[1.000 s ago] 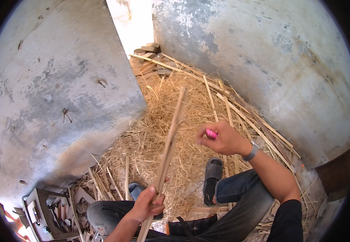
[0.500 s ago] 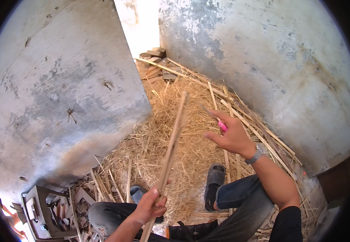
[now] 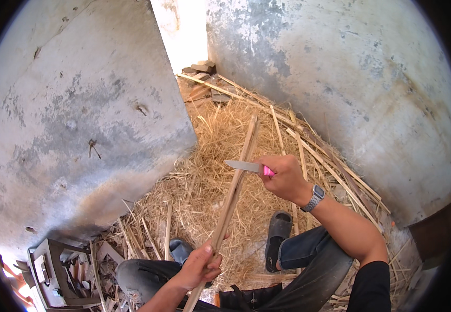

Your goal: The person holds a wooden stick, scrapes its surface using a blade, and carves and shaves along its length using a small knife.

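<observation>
My left hand (image 3: 200,266) is closed around the lower part of a long wooden strip (image 3: 229,204), which slants up and away between my knees. A wristwatch is on the arm of my right hand (image 3: 283,177), whose fingers are wrapped round the pink handle of a knife (image 3: 245,166). The knife's blade lies across the upper part of the strip, its tip pointing left. Whether the edge bites into the wood I cannot tell. The lower end of the strip runs down past my left hand toward the bottom of the view.
Thin shavings (image 3: 204,177) cover the floor around my feet. Several long strips (image 3: 334,161) lie along the right wall (image 3: 350,88). At the lower left stands a dark frame-like object (image 3: 46,275) amid wood scraps. Bricks (image 3: 200,67) sit by the bright gap between the walls.
My right hand has moved down and left, bringing the knife from beside the strip to across it. The strip's upper end has shifted right.
</observation>
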`<state>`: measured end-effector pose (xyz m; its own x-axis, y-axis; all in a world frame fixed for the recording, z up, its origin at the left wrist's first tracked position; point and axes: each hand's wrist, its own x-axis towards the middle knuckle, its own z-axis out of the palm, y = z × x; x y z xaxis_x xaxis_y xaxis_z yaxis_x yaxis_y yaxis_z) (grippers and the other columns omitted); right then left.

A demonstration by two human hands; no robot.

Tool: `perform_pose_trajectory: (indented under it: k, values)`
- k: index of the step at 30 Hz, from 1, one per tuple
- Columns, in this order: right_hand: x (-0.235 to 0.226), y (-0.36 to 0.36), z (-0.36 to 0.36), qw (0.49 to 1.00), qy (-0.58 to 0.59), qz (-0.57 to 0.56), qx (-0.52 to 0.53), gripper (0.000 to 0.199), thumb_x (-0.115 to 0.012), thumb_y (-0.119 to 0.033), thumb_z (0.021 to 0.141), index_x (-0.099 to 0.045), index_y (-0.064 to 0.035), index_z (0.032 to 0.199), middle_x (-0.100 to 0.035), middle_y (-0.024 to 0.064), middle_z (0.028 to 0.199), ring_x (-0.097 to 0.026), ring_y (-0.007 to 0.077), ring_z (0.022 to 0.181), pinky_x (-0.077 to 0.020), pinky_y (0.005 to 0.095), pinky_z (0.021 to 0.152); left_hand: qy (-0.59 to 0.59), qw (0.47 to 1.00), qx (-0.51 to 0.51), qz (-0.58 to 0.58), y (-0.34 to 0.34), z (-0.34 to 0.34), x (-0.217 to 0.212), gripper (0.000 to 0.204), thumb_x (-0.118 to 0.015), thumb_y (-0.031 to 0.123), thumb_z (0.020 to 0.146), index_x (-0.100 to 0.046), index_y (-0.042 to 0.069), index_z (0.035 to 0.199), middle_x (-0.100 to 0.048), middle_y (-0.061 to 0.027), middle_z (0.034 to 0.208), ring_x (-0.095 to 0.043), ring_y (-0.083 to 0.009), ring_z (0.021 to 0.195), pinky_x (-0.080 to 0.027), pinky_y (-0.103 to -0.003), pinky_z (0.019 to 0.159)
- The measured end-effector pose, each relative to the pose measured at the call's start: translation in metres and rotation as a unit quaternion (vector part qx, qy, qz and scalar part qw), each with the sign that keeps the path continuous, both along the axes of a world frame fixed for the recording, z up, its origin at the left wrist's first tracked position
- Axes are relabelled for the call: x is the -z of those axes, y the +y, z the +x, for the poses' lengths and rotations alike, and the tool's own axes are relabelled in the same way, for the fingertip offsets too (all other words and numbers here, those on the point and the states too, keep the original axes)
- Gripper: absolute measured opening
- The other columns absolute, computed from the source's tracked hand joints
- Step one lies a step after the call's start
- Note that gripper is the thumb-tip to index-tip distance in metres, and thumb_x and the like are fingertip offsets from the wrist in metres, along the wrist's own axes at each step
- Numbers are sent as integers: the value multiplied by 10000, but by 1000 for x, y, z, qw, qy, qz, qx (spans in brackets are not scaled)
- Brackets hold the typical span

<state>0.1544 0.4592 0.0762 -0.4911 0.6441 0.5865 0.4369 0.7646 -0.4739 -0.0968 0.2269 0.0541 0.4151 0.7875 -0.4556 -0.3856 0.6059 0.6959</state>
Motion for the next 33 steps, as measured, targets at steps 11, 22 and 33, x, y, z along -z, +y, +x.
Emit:
perform_pose_trajectory:
  k: [11, 22, 33]
  values:
    - [2, -61, -16, 893, -299, -201, -270, 308, -737, -122, 784, -771, -153, 1089, -670, 113, 688, -672, 330, 641, -522, 442, 595, 17, 984, -173, -26, 13, -22, 3, 548, -364, 487, 1144, -368, 193, 1606, -323, 46, 706, -279, -67, 481, -283, -235, 468]
    - [-18, -14, -7, 987, 68, -143, 13, 532, -886, -333, 857, -724, -64, 1286, -471, 0, 602, -380, 84, 550, -340, 285, 506, 6, 999, -31, 6, 2, 0, 7, 740, -475, 626, 1065, -319, 180, 1634, -311, 43, 703, -263, -68, 516, -283, -223, 489]
    - [-19, -23, -17, 944, 151, -293, -16, 248, -830, -239, 914, -695, -35, 875, -497, -51, 591, -416, 40, 537, -302, 282, 480, 12, 999, -19, 31, 7, 8, 0, 728, -460, 600, 1082, -307, 156, 1639, -302, 31, 709, -257, -77, 530, -264, -232, 509]
